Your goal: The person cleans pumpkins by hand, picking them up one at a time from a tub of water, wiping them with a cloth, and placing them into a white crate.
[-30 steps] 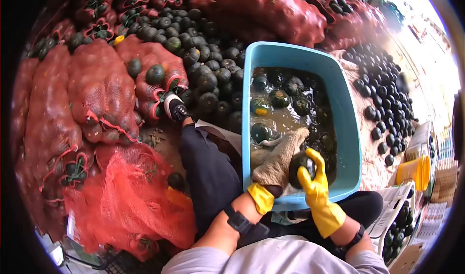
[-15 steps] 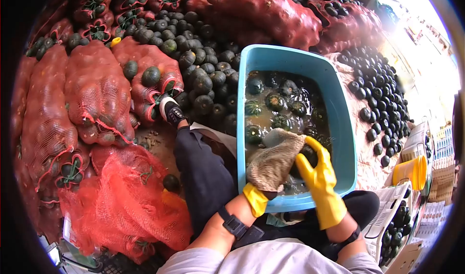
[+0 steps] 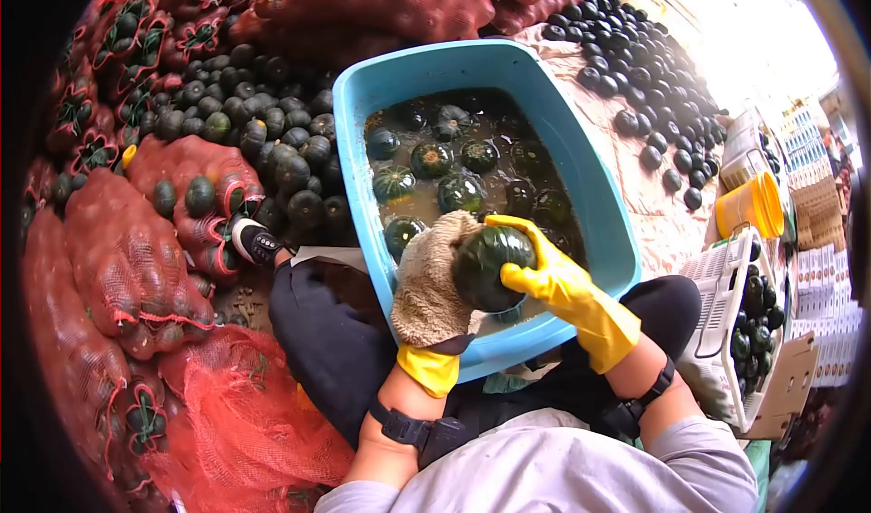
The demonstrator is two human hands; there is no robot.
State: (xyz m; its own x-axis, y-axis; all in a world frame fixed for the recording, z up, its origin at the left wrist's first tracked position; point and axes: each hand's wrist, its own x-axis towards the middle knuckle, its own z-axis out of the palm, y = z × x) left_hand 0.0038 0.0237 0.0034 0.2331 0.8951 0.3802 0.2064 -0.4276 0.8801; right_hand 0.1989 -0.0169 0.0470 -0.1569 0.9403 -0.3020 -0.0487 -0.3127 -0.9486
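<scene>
My right hand [image 3: 562, 282], in a yellow rubber glove, grips a wet dark green kabocha squash [image 3: 490, 268] from the right, thumb across its front. My left hand [image 3: 431, 286] wears a brown terry-cloth mitt over a yellow glove and presses against the squash's left side; the mitt hides its fingers. Both hands are above the near end of a blue plastic tub [image 3: 356, 195]. Several more squashes [image 3: 432, 160] float in the tub's murky water.
Red mesh sacks [image 3: 136, 250] full of squashes stand at the left, with an emptied-looking red net [image 3: 254, 404] nearby. Loose squashes [image 3: 290, 168] pile behind my foot. More lie on a sheet [image 3: 617, 177] at the right, near a yellow bucket [image 3: 751, 206] and a white crate [image 3: 708, 332].
The squash has come up out of the water, now between my right hand and the mitt. The view has shifted, so the tub appears farther left.
</scene>
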